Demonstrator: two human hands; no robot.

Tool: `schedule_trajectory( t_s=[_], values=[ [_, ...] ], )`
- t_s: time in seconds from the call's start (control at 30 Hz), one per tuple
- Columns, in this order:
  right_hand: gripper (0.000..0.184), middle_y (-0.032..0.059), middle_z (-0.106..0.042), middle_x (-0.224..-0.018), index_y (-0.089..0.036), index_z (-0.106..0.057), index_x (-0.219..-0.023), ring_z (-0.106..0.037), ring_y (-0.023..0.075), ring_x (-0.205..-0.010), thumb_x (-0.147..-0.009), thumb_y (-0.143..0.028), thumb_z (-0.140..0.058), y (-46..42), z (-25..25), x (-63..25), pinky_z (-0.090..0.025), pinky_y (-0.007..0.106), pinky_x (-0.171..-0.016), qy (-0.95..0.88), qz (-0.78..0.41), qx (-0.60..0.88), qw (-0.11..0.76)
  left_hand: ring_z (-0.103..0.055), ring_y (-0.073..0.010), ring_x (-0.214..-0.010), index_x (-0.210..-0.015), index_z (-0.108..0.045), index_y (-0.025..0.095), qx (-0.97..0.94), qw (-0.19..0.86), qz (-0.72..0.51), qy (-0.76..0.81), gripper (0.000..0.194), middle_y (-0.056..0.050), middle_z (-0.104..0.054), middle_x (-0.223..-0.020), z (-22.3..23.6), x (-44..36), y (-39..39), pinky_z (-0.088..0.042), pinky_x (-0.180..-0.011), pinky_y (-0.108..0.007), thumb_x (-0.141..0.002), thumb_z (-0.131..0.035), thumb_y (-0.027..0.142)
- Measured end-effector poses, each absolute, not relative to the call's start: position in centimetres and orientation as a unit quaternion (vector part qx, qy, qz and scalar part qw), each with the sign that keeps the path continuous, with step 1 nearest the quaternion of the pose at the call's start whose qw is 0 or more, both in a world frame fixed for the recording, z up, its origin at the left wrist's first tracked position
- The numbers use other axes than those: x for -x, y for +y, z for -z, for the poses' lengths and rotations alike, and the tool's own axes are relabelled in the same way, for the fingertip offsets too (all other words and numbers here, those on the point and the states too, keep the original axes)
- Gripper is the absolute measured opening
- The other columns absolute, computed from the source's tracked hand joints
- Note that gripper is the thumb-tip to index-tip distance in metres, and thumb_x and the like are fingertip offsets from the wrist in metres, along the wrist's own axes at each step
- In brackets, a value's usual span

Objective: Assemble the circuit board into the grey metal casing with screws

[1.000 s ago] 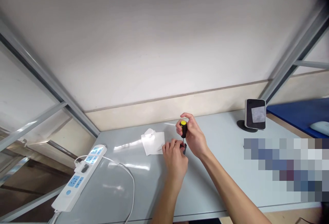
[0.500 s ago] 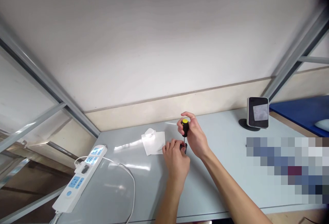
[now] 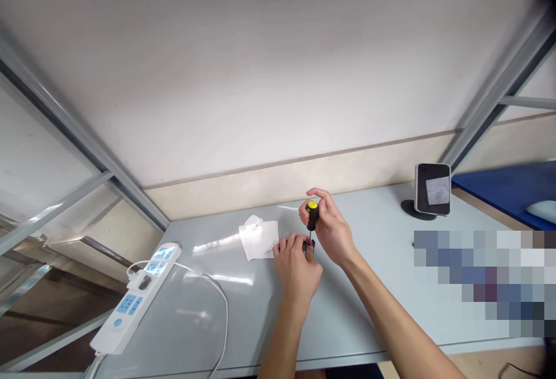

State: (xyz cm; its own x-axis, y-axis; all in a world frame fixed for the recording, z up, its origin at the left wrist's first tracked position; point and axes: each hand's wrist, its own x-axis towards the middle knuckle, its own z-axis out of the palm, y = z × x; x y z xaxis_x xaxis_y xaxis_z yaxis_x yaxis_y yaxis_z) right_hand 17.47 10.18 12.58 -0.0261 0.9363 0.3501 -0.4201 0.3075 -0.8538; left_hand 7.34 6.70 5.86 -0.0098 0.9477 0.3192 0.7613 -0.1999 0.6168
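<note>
My right hand [image 3: 332, 231] is closed around the handle of a black screwdriver [image 3: 312, 217] with a yellow cap, its shaft pointing down. The tip meets a small dark object [image 3: 311, 246] low on the desk; its kind is mostly hidden by fingers. My left hand [image 3: 297, 263] presses against that dark object from the left, fingers bent round it. Just beyond the left fingertips lie white sheets of paper [image 3: 263, 243], with a small white item [image 3: 253, 223] on top.
A white power strip [image 3: 139, 301] with a plugged-in adapter lies on the left, its white cable [image 3: 225, 309] curving over the grey desk [image 3: 195, 332]. A black-screened device on a round stand [image 3: 433, 189] is at the back right. A blurred-out patch covers the right side.
The view has shifted very slightly. Both hands stay at nearly the same place, the screwdriver still upright on the dark object.
</note>
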Motion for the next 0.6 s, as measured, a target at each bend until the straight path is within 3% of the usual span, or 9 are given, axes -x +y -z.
schedule_trajectory(
  t_s=[0.17, 0.27, 0.33, 0.5, 0.6],
  values=[
    [0.027, -0.0016, -0.058, -0.084, -0.029, -0.059, -0.104, -0.052, 0.0167, -0.075, -0.097, -0.051, -0.072, 10.5, -12.63, -17.58, -0.038, 0.032, -0.07, -0.506, -0.504, 0.273, 0.645, -0.066, -0.0259, -0.098, -0.096, -0.069, 0.025, -0.693, 0.128, -0.364, 0.609, 0.014, -0.002, -0.076, -0.099, -6.15, -7.21, 6.59, -0.042, -0.09, -0.044, -0.093, -0.063, 0.013],
    [0.031, 0.0046, -0.064, -0.097, -0.025, -0.064, -0.099, -0.058, 0.0205, -0.086, -0.099, -0.056, -0.066, 10.72, -12.74, -17.77, -0.042, 0.034, -0.072, -0.526, -0.498, 0.295, 0.623, -0.066, -0.0255, -0.096, -0.096, -0.07, 0.026, -0.691, 0.129, -0.364, 0.611, 0.015, -0.002, -0.076, -0.098, -6.14, -7.12, 6.69, -0.042, -0.09, -0.043, -0.092, -0.063, 0.013],
    [0.036, 0.0048, -0.063, -0.088, -0.024, -0.065, -0.095, -0.056, 0.0207, -0.081, -0.102, -0.059, -0.058, 10.7, -12.79, -17.74, -0.04, 0.035, -0.069, -0.526, -0.501, 0.297, 0.62, -0.066, -0.0249, -0.095, -0.095, -0.07, 0.026, -0.691, 0.128, -0.366, 0.61, 0.016, -0.002, -0.076, -0.098, -6.08, -7.06, 6.72, -0.042, -0.089, -0.042, -0.091, -0.063, 0.012],
    [0.031, -0.0014, -0.055, -0.075, -0.028, -0.06, -0.109, -0.047, 0.017, -0.068, -0.105, -0.058, -0.053, 10.26, -12.76, -17.27, -0.035, 0.033, -0.065, -0.477, -0.534, 0.26, 0.647, -0.066, -0.0239, -0.095, -0.095, -0.07, 0.026, -0.694, 0.129, -0.369, 0.604, 0.017, -0.001, -0.077, -0.098, -6.07, -6.96, 6.66, -0.041, -0.09, -0.041, -0.09, -0.064, 0.011],
    [0.028, -0.0032, -0.056, -0.081, -0.031, -0.057, -0.11, -0.046, 0.0154, -0.069, -0.098, -0.054, -0.069, 10.24, -12.59, -17.32, -0.035, 0.031, -0.066, -0.493, -0.527, 0.248, 0.646, -0.066, -0.024, -0.096, -0.095, -0.07, 0.025, -0.699, 0.132, -0.365, 0.601, 0.016, -0.001, -0.077, -0.099, -6.23, -6.87, 6.73, -0.041, -0.09, -0.04, -0.09, -0.064, 0.011]
  ],
)
